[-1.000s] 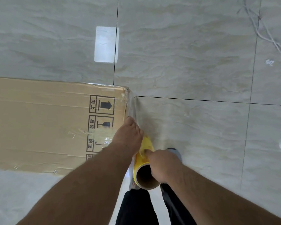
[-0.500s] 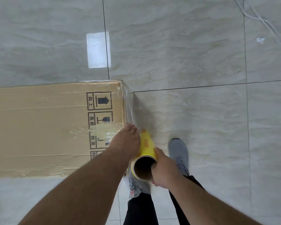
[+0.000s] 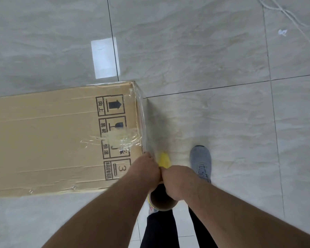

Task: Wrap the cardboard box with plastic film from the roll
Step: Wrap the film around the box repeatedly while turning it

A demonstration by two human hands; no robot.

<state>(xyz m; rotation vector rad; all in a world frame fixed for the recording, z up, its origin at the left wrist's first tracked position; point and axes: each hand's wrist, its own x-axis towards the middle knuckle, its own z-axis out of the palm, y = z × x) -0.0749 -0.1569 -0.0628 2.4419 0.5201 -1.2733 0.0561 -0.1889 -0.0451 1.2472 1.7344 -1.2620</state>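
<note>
Gripping the roll (image 3: 163,159) from both sides, the left hand (image 3: 143,169) and right hand (image 3: 177,181) are closed around its yellow tube, whose open end faces the camera at about six o'clock. The cardboard box (image 3: 52,140) lies on the tiled floor (image 3: 204,59) at nine o'clock. Clear film (image 3: 145,129) runs from the roll along the box's right end. A grey shoe (image 3: 200,162) stands at four o'clock.

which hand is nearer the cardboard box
Left. The left hand sits right at the cardboard box end corner, beside the film-covered edge. The right hand grips the film roll on its far side, farther from the box.
</note>
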